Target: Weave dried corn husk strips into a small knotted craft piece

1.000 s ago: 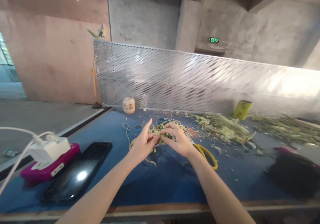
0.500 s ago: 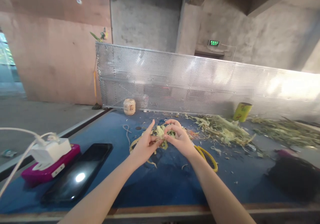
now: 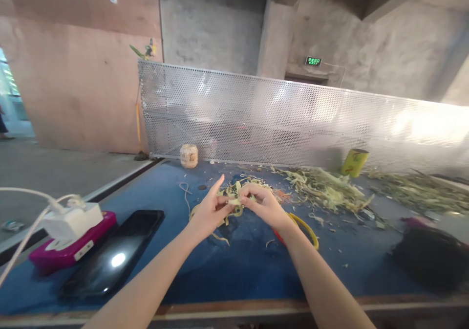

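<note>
Over the middle of the table, both hands meet at a pale green strip of dried leaf (image 3: 235,201). My left hand (image 3: 211,208) pinches it between fingertips, with the thumb sticking upward. From the other side my right hand (image 3: 264,205) grips it with thumb and curled fingers. The fingers hide part of the strip, and its exact plant kind is unclear. Just behind and beneath the hands lies a loose heap of leaf scraps (image 3: 252,181). A yellow and red loop (image 3: 309,232) lies partly under my right forearm.
A black phone (image 3: 113,253) and a magenta power strip (image 3: 73,248) with white chargers lie at left. A pale jar (image 3: 189,156) stands by the perforated metal screen (image 3: 227,109). Leaf piles (image 3: 326,189), a yellow-green can (image 3: 354,163) and a dark object (image 3: 432,258) are at right.
The fingers of my right hand have curled in closer around the leaf strip. The light leaf piece between the hands now looks narrower and lies flatter. My left hand has barely moved.
</note>
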{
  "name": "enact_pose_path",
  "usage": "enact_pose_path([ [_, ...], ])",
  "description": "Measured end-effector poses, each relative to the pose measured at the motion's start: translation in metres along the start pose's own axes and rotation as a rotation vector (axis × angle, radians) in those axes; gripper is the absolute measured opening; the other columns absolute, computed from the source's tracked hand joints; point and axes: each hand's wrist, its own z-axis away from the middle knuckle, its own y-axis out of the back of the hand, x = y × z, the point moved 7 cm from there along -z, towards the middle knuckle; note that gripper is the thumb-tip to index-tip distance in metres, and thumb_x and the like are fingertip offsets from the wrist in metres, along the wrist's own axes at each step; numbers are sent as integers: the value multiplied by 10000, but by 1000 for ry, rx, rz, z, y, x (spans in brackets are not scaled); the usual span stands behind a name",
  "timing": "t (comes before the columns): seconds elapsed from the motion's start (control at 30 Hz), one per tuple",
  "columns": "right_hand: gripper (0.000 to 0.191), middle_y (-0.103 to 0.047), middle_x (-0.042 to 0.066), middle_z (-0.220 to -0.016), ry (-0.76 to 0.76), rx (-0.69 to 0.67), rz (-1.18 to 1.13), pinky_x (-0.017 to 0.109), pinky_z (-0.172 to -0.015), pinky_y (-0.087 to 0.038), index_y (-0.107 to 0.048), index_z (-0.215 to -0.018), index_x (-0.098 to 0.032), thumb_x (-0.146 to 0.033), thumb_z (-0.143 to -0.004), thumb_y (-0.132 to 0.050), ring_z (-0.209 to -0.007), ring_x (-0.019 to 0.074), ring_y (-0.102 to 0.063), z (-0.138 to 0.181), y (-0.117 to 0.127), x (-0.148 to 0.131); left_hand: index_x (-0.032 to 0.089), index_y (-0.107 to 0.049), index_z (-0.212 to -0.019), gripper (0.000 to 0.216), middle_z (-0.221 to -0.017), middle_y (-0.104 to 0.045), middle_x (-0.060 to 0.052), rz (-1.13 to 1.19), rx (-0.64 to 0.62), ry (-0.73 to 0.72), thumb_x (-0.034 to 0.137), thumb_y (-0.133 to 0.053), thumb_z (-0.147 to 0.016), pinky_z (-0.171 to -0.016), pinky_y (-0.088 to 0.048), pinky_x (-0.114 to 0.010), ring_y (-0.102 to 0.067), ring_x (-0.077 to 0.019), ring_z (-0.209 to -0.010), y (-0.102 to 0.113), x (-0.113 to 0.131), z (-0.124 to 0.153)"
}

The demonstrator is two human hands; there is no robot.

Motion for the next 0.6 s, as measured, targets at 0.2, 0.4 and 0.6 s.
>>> enact_pose_path([
  [0.2,110,-492,46,-945,36,-2,210,394,-900,-328,-512,-636,-183,-140,-737,-517,-957,173,-471,2,1,-7,175,-52,-1376,835,-859,-647,-88,42,1,12,327,-565,-735,-585,-381,-285,-547,-166,-676,0,1,-1],
  [0.4,95,-485,45,-998,26,-4,310,443,-909,-294,-524,-641,-194,-160,-730,-523,-984,193,-448,3,-2,-3,169,-108,-1368,796,-914,-638,-107,-1,36,30,330,-561,-733,-596,-404,-300,-564,-173,-689,2,0,1],
  [0.6,127,-488,37,-1030,22,-11,374,435,-877,-307,-522,-605,-192,-164,-729,-522,-949,194,-441,3,-3,-4,182,-121,-1368,780,-919,-643,-114,-32,36,-1,341,-554,-739,-605,-415,-312,-576,-195,-728,4,0,0],
])
